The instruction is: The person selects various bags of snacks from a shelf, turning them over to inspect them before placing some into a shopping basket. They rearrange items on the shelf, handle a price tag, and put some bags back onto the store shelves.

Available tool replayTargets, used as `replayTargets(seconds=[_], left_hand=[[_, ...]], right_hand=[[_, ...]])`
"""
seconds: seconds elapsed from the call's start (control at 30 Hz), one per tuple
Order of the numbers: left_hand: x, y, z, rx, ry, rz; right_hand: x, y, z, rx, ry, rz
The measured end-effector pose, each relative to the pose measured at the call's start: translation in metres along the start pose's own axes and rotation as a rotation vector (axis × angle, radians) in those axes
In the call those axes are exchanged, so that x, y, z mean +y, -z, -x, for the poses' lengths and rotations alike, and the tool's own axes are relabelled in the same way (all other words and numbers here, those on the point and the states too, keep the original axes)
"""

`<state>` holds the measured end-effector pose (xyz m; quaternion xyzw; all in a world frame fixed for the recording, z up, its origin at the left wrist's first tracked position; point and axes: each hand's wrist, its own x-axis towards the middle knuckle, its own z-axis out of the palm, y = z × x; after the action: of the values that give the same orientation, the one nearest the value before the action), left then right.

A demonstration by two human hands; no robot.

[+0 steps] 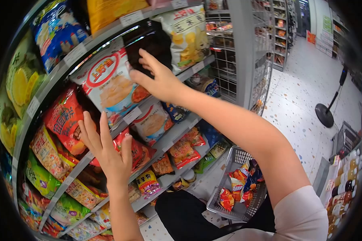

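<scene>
A white and red snack bag [108,80] with a red oval logo stands tilted on the upper shelf. My right hand [159,80] is at its right edge, thumb beside the bag and fingers apart over the dark gap behind. Lower down, my left hand [110,154] is raised with its fingers spread, in front of the shelf and below that bag. Red snack bags [68,120] lie to the left of it. A second white and red bag [152,122] sits on the shelf below. Further right on the upper shelf is a white bag with yellow snacks [187,36].
A grey shopping basket [213,203] with several red and orange packets stands on the speckled floor [285,104]. A grey post [242,52] with wire racks ends the shelf. To the right are a fan stand [325,114] and bottles [344,188].
</scene>
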<state>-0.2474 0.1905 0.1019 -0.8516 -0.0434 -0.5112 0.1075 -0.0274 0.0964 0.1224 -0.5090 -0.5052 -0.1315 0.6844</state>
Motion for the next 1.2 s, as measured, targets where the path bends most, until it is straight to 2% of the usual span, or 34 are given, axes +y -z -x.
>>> replayTargets(seconds=[0.03,0.1,0.17,0.2,0.23,0.27,0.3,0.33,0.4,0.47,0.5,0.57,0.63,0.73,0.77,0.8,0.83,0.87,0.9,0.97,1.0,1.03,1.1,1.13,1.17,1.2], left_hand=[[0.009,-0.003,-0.001,0.044,-0.038,0.225],[0.038,-0.002,-0.013,-0.024,-0.061,0.470],[0.059,-0.018,-0.033,-0.126,0.013,0.678],[0.069,-0.032,-0.047,-0.151,0.069,0.786],[0.077,-0.050,-0.062,-0.178,0.127,0.892],[0.082,-0.072,-0.077,-0.190,0.196,0.976],[0.087,-0.097,-0.092,-0.205,0.265,1.060],[0.087,-0.121,-0.106,-0.260,0.315,1.016],[0.095,-0.153,-0.130,-0.350,0.413,1.006],[0.111,-0.169,-0.149,-0.443,0.480,1.160],[0.120,-0.177,-0.153,-0.377,0.446,1.174],[0.123,-0.199,-0.161,-0.319,0.498,1.168],[0.132,-0.207,-0.168,-0.319,0.528,1.111],[0.142,-0.219,-0.172,-0.256,0.634,1.171],[0.126,-0.236,-0.176,-0.206,0.504,0.969],[0.125,-0.240,-0.176,-0.179,0.501,1.035],[0.123,-0.233,-0.178,-0.209,0.550,0.874],[0.124,-0.230,-0.176,-0.200,0.532,1.001],[0.125,-0.227,-0.173,-0.147,0.546,0.965],[0.110,-0.221,-0.162,-0.042,0.290,0.980],[0.139,-0.194,-0.141,0.018,0.133,1.021],[0.146,-0.177,-0.123,0.088,0.063,0.714],[0.188,-0.130,-0.072,-0.059,-0.109,0.725],[0.186,-0.123,-0.048,-0.096,-0.266,0.616],[0.191,-0.112,-0.019,-0.208,-0.301,0.679],[0.189,-0.095,0.005,-0.323,-0.454,0.496]], right_hand=[[-0.027,0.014,0.023,0.002,-0.002,-0.001],[-0.059,0.038,0.074,-0.040,0.045,-0.095],[-0.081,0.069,0.132,-0.218,-0.100,-0.036],[-0.088,0.086,0.163,-0.355,-0.239,0.051],[-0.092,0.097,0.189,-0.361,-0.200,0.022],[-0.095,0.111,0.216,-0.394,-0.288,0.052],[-0.094,0.124,0.242,-0.388,-0.374,0.029],[-0.093,0.137,0.264,-0.374,-0.442,0.058],[-0.087,0.157,0.308,-0.260,-0.731,-0.005],[-0.085,0.176,0.337,-0.191,-0.765,0.000],[-0.084,0.186,0.347,-0.130,-0.800,0.006],[-0.087,0.204,0.359,-0.119,-0.838,-0.016],[-0.086,0.217,0.369,0.055,-0.884,-0.150],[-0.081,0.235,0.373,0.131,-0.864,-0.123],[-0.083,0.242,0.374,0.129,-0.880,-0.075],[-0.087,0.248,0.371,0.156,-0.887,-0.075],[-0.088,0.257,0.367,0.185,-0.906,-0.071],[-0.082,0.268,0.372,0.230,-0.847,-0.004],[-0.082,0.276,0.370,0.378,-0.906,-0.066],[-0.079,0.296,0.372,0.482,-0.885,0.091],[-0.074,0.303,0.380,0.482,-0.913,0.097],[-0.067,0.310,0.391,0.432,-0.921,0.244],[-0.068,0.309,0.397,0.271,-0.967,0.558],[-0.065,0.305,0.398,0.111,-0.984,0.664],[-0.055,0.301,0.401,-0.051,-0.991,0.766],[-0.037,0.297,0.409,-0.050,-0.993,0.766]])
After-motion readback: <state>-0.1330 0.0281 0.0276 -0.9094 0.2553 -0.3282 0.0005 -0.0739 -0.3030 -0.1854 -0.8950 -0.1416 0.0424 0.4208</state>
